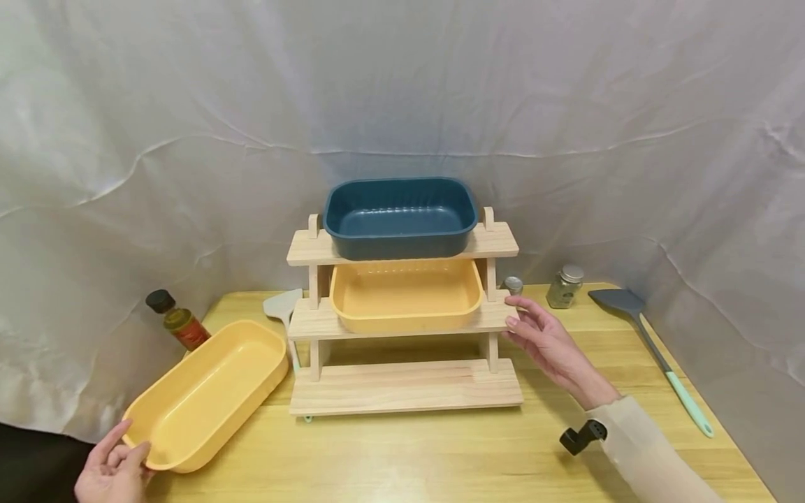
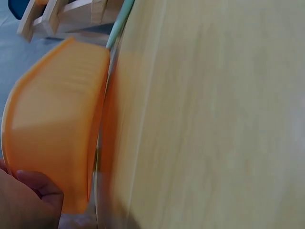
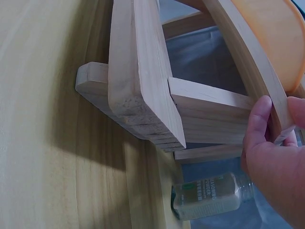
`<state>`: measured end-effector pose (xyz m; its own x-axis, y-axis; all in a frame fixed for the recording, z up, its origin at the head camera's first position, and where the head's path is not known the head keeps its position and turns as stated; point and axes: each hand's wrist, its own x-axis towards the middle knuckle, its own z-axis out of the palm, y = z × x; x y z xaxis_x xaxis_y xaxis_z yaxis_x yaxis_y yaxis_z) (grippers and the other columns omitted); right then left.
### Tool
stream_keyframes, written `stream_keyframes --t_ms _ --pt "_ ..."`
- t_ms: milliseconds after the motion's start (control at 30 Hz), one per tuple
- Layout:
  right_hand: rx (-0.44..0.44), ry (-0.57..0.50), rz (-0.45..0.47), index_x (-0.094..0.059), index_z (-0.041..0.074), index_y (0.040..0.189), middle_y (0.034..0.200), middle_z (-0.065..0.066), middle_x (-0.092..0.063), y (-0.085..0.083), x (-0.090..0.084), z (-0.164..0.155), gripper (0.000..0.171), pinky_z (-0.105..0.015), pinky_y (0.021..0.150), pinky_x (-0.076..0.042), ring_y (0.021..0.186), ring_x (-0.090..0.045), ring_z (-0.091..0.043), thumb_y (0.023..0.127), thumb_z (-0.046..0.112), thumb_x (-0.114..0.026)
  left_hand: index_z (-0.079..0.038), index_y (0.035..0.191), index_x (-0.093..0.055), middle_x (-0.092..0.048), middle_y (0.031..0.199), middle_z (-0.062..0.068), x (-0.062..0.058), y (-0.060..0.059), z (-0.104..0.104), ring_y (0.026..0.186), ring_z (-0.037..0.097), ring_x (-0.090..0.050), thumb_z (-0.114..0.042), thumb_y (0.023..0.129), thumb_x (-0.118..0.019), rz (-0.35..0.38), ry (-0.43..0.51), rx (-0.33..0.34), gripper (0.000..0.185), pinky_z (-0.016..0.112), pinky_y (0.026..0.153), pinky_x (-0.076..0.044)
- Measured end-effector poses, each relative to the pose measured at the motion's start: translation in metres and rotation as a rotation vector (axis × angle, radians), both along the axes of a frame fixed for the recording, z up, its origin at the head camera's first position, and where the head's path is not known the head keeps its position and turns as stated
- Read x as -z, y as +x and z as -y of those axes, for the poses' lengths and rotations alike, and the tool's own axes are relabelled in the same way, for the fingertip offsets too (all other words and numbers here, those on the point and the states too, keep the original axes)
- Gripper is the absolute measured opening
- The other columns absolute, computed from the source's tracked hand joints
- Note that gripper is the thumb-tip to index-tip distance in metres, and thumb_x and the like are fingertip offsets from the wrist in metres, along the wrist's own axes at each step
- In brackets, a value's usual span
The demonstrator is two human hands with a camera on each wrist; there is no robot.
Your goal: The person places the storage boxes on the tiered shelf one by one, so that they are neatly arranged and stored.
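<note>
My left hand (image 1: 114, 467) pinches the near end of a yellow rectangular basin (image 1: 210, 395), thumb and fingers at its rim. This basin slants across the left side of the table; whether its base touches the tabletop, I cannot tell. In the left wrist view, the thumb (image 2: 42, 183) lies against the basin wall (image 2: 52, 124). My right hand (image 1: 556, 349) holds the right end of the middle board of a three-tier wooden rack (image 1: 402, 388), as the right wrist view confirms. A second yellow basin (image 1: 405, 297) sits on that board, and a dark blue basin (image 1: 402, 241) on the top one.
A dark-capped sauce bottle (image 1: 182, 325) leans behind the left basin. A pale-headed spatula (image 1: 283, 305) lies partly behind the rack. At the right are a glass seasoning jar (image 1: 562, 290), another jar (image 1: 512, 284) and a grey spatula (image 1: 654, 342) with a mint handle. Grey cloth (image 1: 402, 84) hangs behind.
</note>
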<state>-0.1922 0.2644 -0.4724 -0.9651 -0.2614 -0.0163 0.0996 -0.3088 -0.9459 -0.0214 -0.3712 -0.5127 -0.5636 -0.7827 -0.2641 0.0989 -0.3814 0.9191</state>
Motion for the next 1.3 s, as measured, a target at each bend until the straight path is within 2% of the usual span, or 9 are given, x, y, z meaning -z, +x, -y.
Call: stream_keyframes --t_ms 267,533,633,767,900,967,1033,1167,1300 --pt "0.003 -0.010 0.011 -0.056 0.008 0.144 0.134 -0.007 -0.055 0.002 -0.002 0.002 0.036 -0.032 0.102 -0.056 0.108 -0.067 -0.014 0.110 -0.004 -0.060 -0.025 0.095 -0.086 -0.058 0.055 0.002 -0.001 0.013 0.022 0.038 0.011 -0.050 0.027 0.091 -0.053 -0.046 -0.019 0.072 0.062 0.020 0.037 -0.043" --pt "0.002 -0.017 0.014 -0.054 0.005 0.145 0.133 -0.008 -0.055 0.001 -0.003 0.003 0.037 -0.031 0.101 -0.056 0.108 -0.066 -0.014 0.110 -0.005 -0.059 -0.015 0.111 -0.087 -0.061 0.061 0.004 -0.002 0.019 0.028 0.040 0.013 -0.050 0.027 0.097 -0.052 -0.233 0.024 0.171 0.056 0.022 0.038 -0.043" --pt "0.002 -0.017 0.012 -0.054 0.005 0.146 0.134 -0.008 -0.055 0.001 -0.002 0.002 0.037 -0.030 0.100 -0.056 0.108 -0.066 -0.014 0.110 -0.005 -0.059 -0.015 0.113 -0.087 -0.053 0.061 0.003 -0.003 0.019 0.031 0.043 0.015 -0.036 0.026 0.099 -0.051 -0.273 0.041 0.242 0.056 0.024 0.038 -0.037" --pt "0.005 -0.011 0.013 -0.054 0.005 0.146 0.135 -0.008 -0.054 0.001 -0.002 0.002 0.037 -0.030 0.101 -0.056 0.108 -0.066 -0.014 0.110 -0.005 -0.059 -0.004 0.116 -0.084 -0.052 0.063 0.005 -0.003 0.015 0.033 0.055 0.022 -0.016 0.030 0.098 -0.046 -0.441 0.110 0.323 0.054 0.025 0.044 -0.044" --pt "0.010 -0.006 0.014 -0.054 0.007 0.146 0.137 -0.008 -0.053 0.000 -0.002 0.002 0.037 -0.030 0.100 -0.056 0.109 -0.066 -0.014 0.110 -0.004 -0.059 0.008 0.125 -0.077 -0.069 0.077 0.015 0.001 0.010 0.034 0.054 0.018 -0.010 0.031 0.099 -0.036 -0.665 0.182 0.475 0.053 0.025 0.053 -0.054" --pt "0.010 -0.004 0.010 -0.055 0.007 0.145 0.137 -0.008 -0.053 0.000 -0.001 0.002 0.037 -0.029 0.100 -0.056 0.108 -0.066 -0.013 0.110 -0.004 -0.059 0.010 0.131 -0.072 -0.074 0.090 0.021 0.002 0.010 0.034 0.050 0.015 -0.020 0.029 0.102 -0.030 -0.747 0.218 0.580 0.054 0.027 0.059 -0.059" --pt "0.010 -0.007 0.009 -0.055 0.008 0.145 0.136 -0.008 -0.053 0.000 -0.001 0.002 0.037 -0.029 0.100 -0.057 0.108 -0.067 -0.013 0.110 -0.005 -0.059 0.012 0.136 -0.067 -0.075 0.101 0.025 0.003 0.009 0.036 0.052 0.015 -0.046 0.028 0.104 -0.025 -0.799 0.258 0.674 0.055 0.033 0.069 -0.063" --pt "0.008 -0.010 0.010 -0.055 0.008 0.144 0.133 -0.007 -0.055 0.000 0.000 0.002 0.036 -0.029 0.100 -0.057 0.107 -0.067 -0.013 0.110 -0.005 -0.058 0.011 0.141 -0.064 -0.075 0.107 0.024 0.002 0.010 0.036 0.071 0.020 -0.067 0.025 0.104 -0.017 -0.799 0.255 0.764 0.061 0.037 0.075 -0.064" --pt "0.015 -0.006 0.009 -0.055 0.007 0.145 0.132 -0.008 -0.055 0.001 -0.001 0.001 0.036 -0.030 0.100 -0.057 0.107 -0.067 -0.014 0.110 -0.004 -0.059 0.010 0.142 -0.064 -0.070 0.092 0.016 -0.004 0.007 0.029 0.053 0.016 -0.033 0.025 0.104 -0.018 -0.779 0.232 0.812 0.061 0.024 0.055 -0.050"
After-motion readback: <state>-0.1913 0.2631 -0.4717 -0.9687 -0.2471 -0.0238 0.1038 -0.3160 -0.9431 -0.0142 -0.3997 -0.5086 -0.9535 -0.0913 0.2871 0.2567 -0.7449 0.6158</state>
